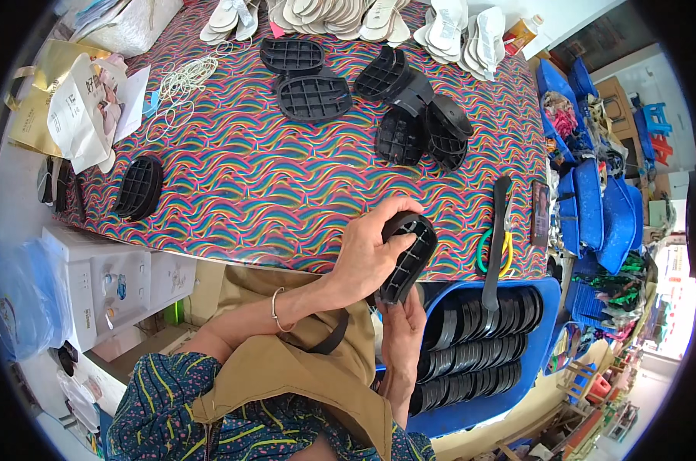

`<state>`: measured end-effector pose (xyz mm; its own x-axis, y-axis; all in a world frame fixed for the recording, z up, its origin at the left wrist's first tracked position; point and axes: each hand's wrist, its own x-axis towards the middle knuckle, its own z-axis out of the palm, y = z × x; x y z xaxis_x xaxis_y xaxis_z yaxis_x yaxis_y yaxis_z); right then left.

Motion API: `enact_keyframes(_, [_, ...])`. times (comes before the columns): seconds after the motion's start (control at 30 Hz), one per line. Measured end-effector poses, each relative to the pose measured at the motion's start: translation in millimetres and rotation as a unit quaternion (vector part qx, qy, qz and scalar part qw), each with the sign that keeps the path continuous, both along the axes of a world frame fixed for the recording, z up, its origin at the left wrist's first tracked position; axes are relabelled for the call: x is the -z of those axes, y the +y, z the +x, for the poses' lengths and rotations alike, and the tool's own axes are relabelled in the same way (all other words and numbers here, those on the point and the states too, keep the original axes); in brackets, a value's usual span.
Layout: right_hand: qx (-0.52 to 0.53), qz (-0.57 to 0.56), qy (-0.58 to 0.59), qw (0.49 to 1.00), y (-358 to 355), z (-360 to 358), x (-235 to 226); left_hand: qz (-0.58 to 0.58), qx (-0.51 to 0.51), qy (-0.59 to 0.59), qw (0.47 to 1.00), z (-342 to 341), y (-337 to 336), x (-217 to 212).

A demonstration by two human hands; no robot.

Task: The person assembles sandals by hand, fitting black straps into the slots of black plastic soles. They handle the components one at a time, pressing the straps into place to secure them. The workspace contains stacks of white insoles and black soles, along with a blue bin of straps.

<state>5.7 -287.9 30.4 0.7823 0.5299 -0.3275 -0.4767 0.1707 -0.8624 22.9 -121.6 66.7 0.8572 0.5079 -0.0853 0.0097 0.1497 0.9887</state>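
Note:
At the table's near edge I hold a black shoe heel (411, 257) with a hollow, gridded face. My left hand (363, 257) grips its upper end, the thumb laid over the gridded side and the fingers behind. From below, my right hand (403, 330) closes round the heel's lower end; part of its fingers is hidden behind the piece. More black heels lie on the patterned tablecloth (286, 188): a pair (313, 98) at the far middle, a loose heap (421, 107) to its right, and one stack (138, 188) at the left.
A blue bin (549, 307) filled with rows of black heels stands by my right side, a black strip (498, 238) reaching over its edge. Near it lie scissors (508, 257) and a phone (540, 213). Pale insoles (325, 15), white cord (187, 81) and bags (75, 115) line the far side.

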Motion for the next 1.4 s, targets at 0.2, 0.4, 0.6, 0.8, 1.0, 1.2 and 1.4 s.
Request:
enact_keyframes(0.2, [-0.003, 0.018, 0.032, 0.999, -3, 2, -5, 0.058, -0.007, -0.070, 0.996, -7, -6, 0])
enact_keyframes(0.4, [0.016, 0.038, 0.054, 0.998, -2, -1, -12, 0.215, -0.027, -0.168, 0.962, -5, -7, 3])
enact_keyframes(0.6, [-0.009, 0.054, 0.004, 0.998, 1, 0, -15, 0.303, 0.029, -0.240, 0.922, -8, 2, -2])
enact_keyframes(0.8, [0.036, 0.202, 0.077, 0.976, 9, 5, -27, 0.146, -0.034, -0.203, 0.967, -16, 9, -2])
enact_keyframes(1.0, [0.014, 0.175, 0.038, 0.984, 8, 13, -3, -0.006, -0.050, -0.196, 0.979, -18, 5, 5])
enact_keyframes(1.2, [-0.022, -0.209, -0.271, 0.939, 11, 18, -17, 0.106, -0.074, -0.187, 0.974, -28, 0, 10])
enact_keyframes(1.4, [-0.032, -0.263, -0.303, 0.915, 10, 26, -14, 0.052, -0.057, -0.163, 0.984, -22, -2, 10])
